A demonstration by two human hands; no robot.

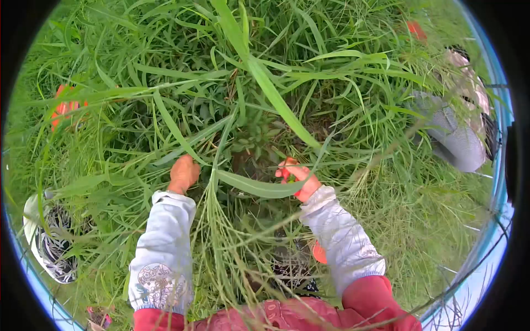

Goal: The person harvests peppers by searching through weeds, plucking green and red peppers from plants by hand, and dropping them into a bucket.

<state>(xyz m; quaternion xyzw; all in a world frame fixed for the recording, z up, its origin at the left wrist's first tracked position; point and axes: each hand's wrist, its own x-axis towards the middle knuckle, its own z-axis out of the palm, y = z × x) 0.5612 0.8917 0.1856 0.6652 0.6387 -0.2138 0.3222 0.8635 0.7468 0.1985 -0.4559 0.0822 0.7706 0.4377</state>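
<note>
Low among the tall grass (254, 69), my left hand (185, 173) is closed, its back toward me; leaves hide whatever its fingers hold. My right hand (307, 183) is wrapped round a red-handled tool (286, 170), whose working end is lost among the stems and leaves. Between the two hands, a seeding grass stalk (212, 185) leans toward me, and one broad blade (259, 186) crosses in front of my right hand. Short broad-leaved plants (251, 138) grow just beyond the hands, above a dark patch of soil.
Another person's grey-clad leg (458, 138) shows at the right. A dark, patterned shape (55, 237) is at the lower left. Orange-red items (67, 106) lie in the grass at left, and a round orange one (319, 252) sits beside my right sleeve. Seed stalks hang close to the camera.
</note>
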